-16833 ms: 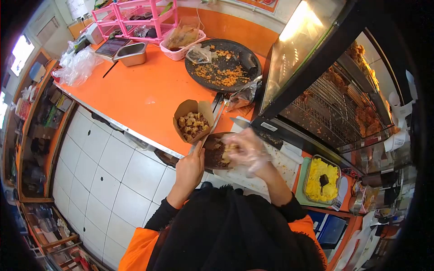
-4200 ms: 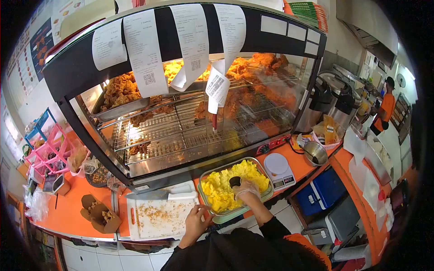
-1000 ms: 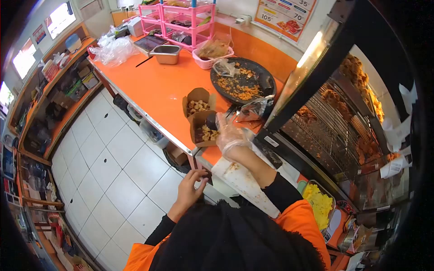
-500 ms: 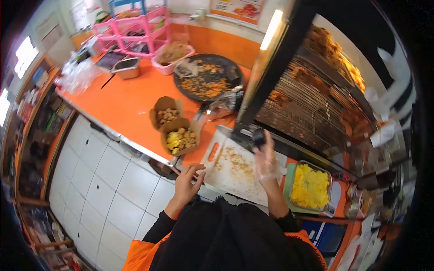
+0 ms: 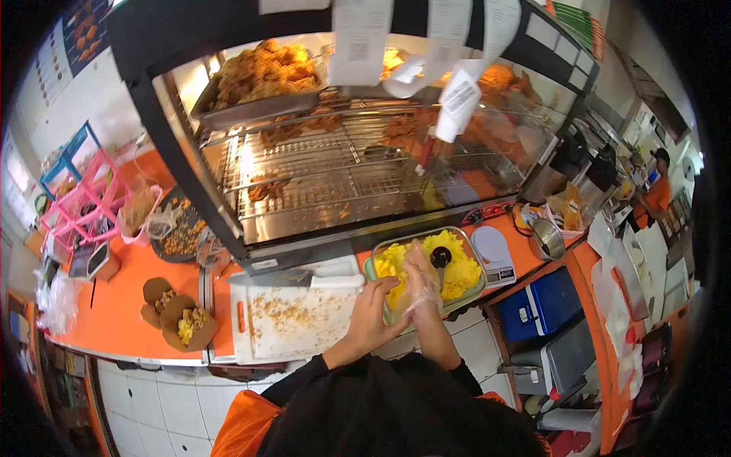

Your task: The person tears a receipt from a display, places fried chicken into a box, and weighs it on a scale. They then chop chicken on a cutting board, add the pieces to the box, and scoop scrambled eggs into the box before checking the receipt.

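Observation:
My right hand [image 5: 421, 286], in a clear plastic glove, is over a glass dish [image 5: 481, 283] of yellow scrambled egg [image 5: 459, 280]. A small black scoop [image 5: 440, 257] sits at its right side, bowl over the egg; its handle runs down to the hand, though the grip is partly hidden. My bare left hand [image 5: 373, 316] is beside the right wrist, fingers curved and thumb apart, near the glove's cuff. Left of it lies a white cutting board [image 5: 266, 346] scattered with brown crumbs. A white-handled knife [image 5: 304, 279] rests along the board's back edge.
Two brown food boxes [image 5: 202, 333] stand left of the board. Behind is a heated display cabinet [image 5: 320, 240] with fried food, paper slips hanging in front. A kitchen scale [image 5: 499, 274] and metal bowl [image 5: 547, 240] are right; a blue cooler [image 5: 544, 301] sits lower. A person [image 5: 655, 194] stands far right.
The view has turned right. My right hand has moved with the black scoop from above the cutting board to the egg dish. My left hand has come over beside the right wrist.

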